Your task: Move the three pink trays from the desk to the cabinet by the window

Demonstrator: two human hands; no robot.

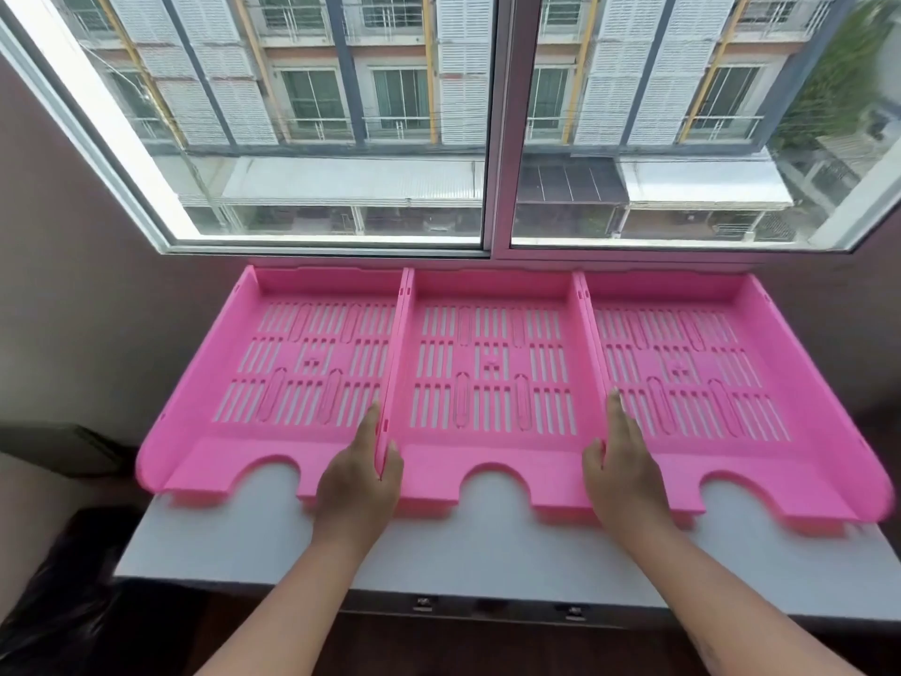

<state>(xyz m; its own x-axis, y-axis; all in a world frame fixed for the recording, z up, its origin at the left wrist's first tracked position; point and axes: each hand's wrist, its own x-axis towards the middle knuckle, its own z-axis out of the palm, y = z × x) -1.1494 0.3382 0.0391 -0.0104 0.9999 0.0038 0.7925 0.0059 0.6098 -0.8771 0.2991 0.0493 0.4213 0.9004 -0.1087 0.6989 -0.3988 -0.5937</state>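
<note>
Three pink slotted trays lie side by side on the white cabinet top (487,544) under the window: a left tray (234,451), a middle tray (439,461) and a right tray (760,461). My left hand (358,485) grips the middle tray's left wall, thumb inside the middle tray and fingers in the left tray. My right hand (621,465) grips the middle tray's right wall, thumb inside and fingers stretched along the right tray's floor. The trays' back edges touch the window sill.
The window (497,139) rises straight behind the trays, with brown walls on both sides. The outer trays overhang the cabinet's left and right ends. A black bag (58,592) sits on the floor at the left. Drawer latches (570,612) show below the cabinet's front edge.
</note>
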